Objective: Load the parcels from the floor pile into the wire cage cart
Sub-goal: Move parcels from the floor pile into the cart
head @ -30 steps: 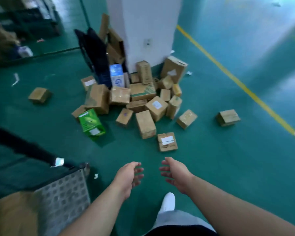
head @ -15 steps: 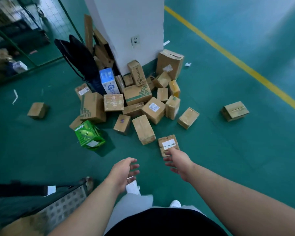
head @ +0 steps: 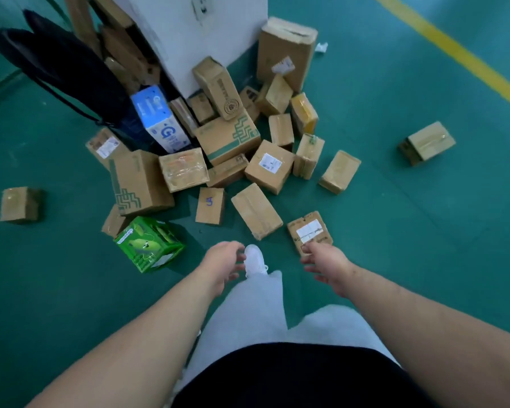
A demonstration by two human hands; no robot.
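Note:
A pile of several cardboard parcels [head: 268,169] lies on the green floor against a white pillar [head: 189,33]. Nearest me is a small brown parcel with a white label [head: 308,231]. My right hand [head: 326,265] reaches over its near edge with fingers spread and holds nothing. My left hand [head: 223,265] hangs empty with loosely bent fingers, just right of a green printed box [head: 147,247]. A long brown parcel [head: 256,210] lies between the two hands, a little farther off. The wire cage cart is out of view.
A blue and white carton [head: 159,119] and a black bag [head: 68,72] lean at the pile's left. Stray parcels lie at the far left [head: 19,203] and the right [head: 427,142]. A yellow floor line [head: 460,54] runs at upper right. My white shoe [head: 255,259] steps forward.
I have walked closer to the pile, and the cart at lower left has dropped out of view. Both hands have moved forward, the right one up to the labelled parcel.

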